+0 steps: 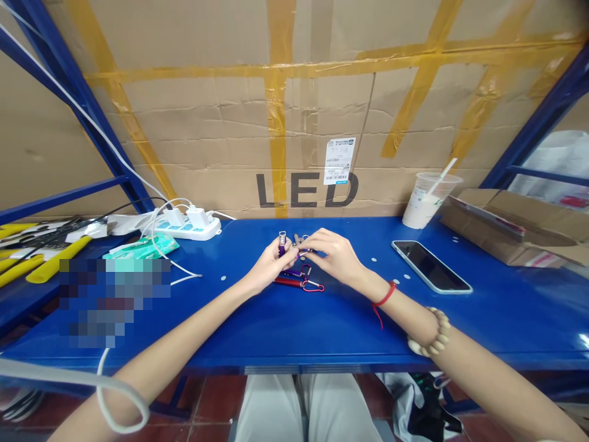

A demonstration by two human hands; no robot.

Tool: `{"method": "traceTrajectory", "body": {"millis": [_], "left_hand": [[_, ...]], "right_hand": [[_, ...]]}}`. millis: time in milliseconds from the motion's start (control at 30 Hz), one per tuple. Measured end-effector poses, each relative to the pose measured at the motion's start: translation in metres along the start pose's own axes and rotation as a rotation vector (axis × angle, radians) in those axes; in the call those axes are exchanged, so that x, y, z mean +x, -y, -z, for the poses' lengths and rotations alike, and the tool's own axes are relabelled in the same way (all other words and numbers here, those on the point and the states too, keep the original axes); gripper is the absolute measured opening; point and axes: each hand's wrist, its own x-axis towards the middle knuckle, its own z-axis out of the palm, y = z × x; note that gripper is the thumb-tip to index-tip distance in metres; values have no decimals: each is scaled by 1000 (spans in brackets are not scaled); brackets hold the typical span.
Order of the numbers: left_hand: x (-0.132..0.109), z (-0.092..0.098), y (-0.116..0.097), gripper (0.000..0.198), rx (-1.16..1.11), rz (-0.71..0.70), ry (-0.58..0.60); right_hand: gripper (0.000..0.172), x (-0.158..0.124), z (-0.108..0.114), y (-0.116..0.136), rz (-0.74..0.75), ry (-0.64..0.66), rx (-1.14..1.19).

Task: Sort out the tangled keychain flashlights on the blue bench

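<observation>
In the middle of the blue table, my left hand is closed round a small purple metal tube with a silver end, held upright. My right hand meets it from the other side, its thumb and fingers pinched near the left fingertips. What the right fingers grip is too small to make out. Just below the hands lie a red tube with a red carabiner clip and another purple tube. More small metal pieces behind the fingers are partly hidden.
A white power strip with plugs and cables stands at the back left, beside a teal packet and yellow-handled tools. On the right are a phone, a plastic cup with a straw, and an open cardboard box.
</observation>
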Motion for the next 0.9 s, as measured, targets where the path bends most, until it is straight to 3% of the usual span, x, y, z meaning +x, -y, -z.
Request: {"method": "traceTrajectory", "body": {"millis": [167,267,400,567,700,800,900], "left_hand": [[3,4,6,29,83,16,-58],[5,6,9,31,124,10,-59],[4,6,9,31,173,27,-72],[3,3,6,33,135,-5,-47],[3,3,4,32,101,-48,-51],[3,4,4,30,65,-31,-57],[3,5,4,30,28,3,-70]], "right_hand": [[25,-1,-12,2,-516,-75,461],[41,-1,-14,4,-638,-88,689],[54,1,-9,8,-657,-124,840],[39,2,-11,11,-723,-93,960],[38,1,-17,9,-710,-54,902],[41,0,-15,6,-609,3,782],[34,-1,-8,3,-362,66,450]]}}
